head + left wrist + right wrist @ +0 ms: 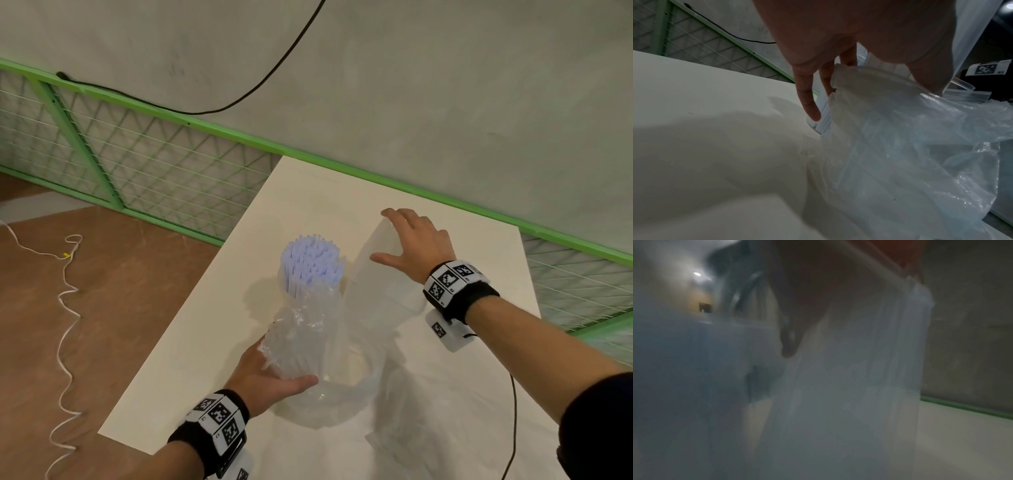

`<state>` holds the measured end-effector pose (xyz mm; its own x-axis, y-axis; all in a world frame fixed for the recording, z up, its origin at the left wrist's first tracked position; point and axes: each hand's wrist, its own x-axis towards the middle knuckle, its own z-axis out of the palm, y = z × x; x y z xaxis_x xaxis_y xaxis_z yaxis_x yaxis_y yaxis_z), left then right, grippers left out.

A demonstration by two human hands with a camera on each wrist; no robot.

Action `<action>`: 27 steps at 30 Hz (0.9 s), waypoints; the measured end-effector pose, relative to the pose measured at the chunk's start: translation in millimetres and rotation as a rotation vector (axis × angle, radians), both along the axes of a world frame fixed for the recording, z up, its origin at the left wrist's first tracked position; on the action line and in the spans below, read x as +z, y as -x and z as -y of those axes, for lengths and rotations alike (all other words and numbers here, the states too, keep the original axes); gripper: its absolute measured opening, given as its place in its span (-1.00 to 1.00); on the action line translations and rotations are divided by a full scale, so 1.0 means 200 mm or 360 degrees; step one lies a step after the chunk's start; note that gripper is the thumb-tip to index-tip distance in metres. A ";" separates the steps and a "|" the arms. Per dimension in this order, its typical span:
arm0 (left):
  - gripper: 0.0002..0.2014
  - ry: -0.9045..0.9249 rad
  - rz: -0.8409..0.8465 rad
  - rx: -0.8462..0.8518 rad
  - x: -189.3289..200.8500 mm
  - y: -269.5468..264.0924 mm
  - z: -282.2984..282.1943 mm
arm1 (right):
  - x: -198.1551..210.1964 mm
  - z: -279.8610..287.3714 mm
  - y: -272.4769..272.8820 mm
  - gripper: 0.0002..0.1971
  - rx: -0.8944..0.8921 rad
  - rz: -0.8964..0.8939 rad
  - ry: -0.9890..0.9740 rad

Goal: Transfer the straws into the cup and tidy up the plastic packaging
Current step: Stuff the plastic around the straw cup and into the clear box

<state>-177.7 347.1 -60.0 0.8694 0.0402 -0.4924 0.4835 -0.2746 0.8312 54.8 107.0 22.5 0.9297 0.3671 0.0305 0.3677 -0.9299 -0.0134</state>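
A bundle of white straws [310, 265] stands tilted on the white table [239, 274], its bare ends up. Crumpled clear packaging [305, 329] wraps its lower half. My left hand [274, 377] grips that wrapped part, thumb across the front; in the left wrist view the fingers [809, 104] curl round the straws [825, 113] and the packaging [910, 129]. A clear cup [359, 368] sits at the bundle's foot; I cannot tell whether the straws reach into it. My right hand [411, 240] lies with spread, straight fingers on the top of an upright clear plastic bag [373, 291], which fogs the right wrist view [838, 386].
The table's left edge [185, 315] drops to a brown floor with a white cord [65, 308]. A green mesh fence [154, 164] runs behind the table. A black cable [513, 428] hangs by my right arm. More clear plastic [397, 442] lies at the front.
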 end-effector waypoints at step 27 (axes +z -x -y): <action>-0.19 -0.0042 0.0190 0.0052 -0.01 0.00 0.00 | 0.13 0.00 0.10 -0.29 0.0191 0.0295 -0.0075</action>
<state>-178.2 346.6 -62.7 0.9198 0.0807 -0.3840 0.3906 -0.2828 0.8761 34.0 107.8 49.1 0.8565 0.4688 0.2162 0.4757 -0.8793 0.0223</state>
